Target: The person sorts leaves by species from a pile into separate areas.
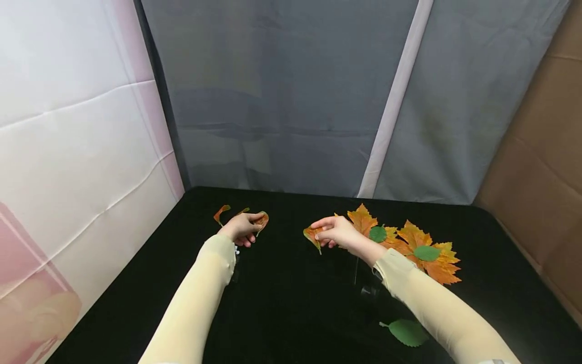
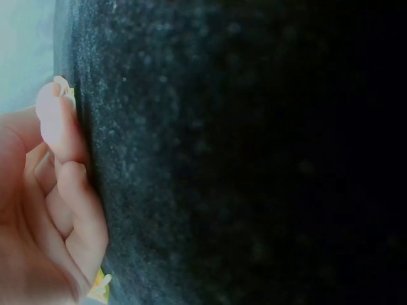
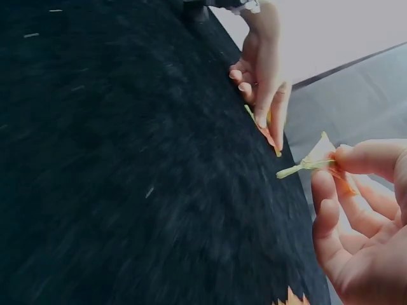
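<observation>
Fingers (image 2: pixel 75 143) of left hand (image 1: pixel 241 228) pinch one orange leaf (image 1: pixel 263 219), right hand (image 1: pixel 341 232) another (image 1: pixel 311 234); green leaves (image 1: pixel 408 332) number three.

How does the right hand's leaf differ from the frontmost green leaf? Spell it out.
The held leaf is mostly orange; the front leaf green. The right hand pinches the held leaf; the front leaf lies on the table. In the head view, the held leaf's stem points down, the front leaf's left. Both have stems.
</observation>
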The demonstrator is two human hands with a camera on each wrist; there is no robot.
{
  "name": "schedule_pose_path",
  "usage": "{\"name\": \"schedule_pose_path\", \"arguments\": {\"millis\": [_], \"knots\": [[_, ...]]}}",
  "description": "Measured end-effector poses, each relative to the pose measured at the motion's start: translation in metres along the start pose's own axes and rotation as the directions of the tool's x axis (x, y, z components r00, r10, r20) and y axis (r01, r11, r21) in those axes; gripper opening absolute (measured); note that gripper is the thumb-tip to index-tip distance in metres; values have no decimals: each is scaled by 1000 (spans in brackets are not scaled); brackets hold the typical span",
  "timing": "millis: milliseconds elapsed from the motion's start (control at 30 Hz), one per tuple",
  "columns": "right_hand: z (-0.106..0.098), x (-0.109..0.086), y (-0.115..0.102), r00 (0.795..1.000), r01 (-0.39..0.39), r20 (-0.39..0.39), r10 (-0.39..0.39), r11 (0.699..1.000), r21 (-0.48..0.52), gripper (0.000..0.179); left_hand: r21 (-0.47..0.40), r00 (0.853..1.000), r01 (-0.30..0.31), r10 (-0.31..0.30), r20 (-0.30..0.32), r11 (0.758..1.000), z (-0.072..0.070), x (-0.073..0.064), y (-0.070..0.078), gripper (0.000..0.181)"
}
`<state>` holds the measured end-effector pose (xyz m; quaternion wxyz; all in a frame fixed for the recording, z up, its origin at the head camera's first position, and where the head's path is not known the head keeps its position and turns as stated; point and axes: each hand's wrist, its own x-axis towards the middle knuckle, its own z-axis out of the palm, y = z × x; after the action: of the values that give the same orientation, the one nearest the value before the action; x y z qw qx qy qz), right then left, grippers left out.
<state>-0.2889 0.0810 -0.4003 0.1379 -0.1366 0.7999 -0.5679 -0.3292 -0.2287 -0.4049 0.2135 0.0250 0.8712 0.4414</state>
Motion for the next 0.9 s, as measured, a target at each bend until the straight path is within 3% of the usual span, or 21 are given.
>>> {"name": "schedule_pose_path", "arguments": {"millis": [267, 467, 633, 900], "knots": [[20, 45, -10, 997, -50, -59, 59, 988, 149, 37, -17, 999, 10, -11, -36, 1000, 7, 0, 3, 55], [30, 64, -9, 977, -48, -186, 102, 960, 276, 38, -12, 999, 9, -10, -42, 1000, 17, 5, 14, 54], [41, 72, -6, 954, -3, -284, 93, 953, 302, 37, -18, 999, 9, -10, -50, 1000, 25, 10, 19, 54], [55, 78, 0, 941, 7, -328, 87, 961, 276, 37, -43, 999, 15, -17, -46, 999, 35, 13, 22, 52]]}}
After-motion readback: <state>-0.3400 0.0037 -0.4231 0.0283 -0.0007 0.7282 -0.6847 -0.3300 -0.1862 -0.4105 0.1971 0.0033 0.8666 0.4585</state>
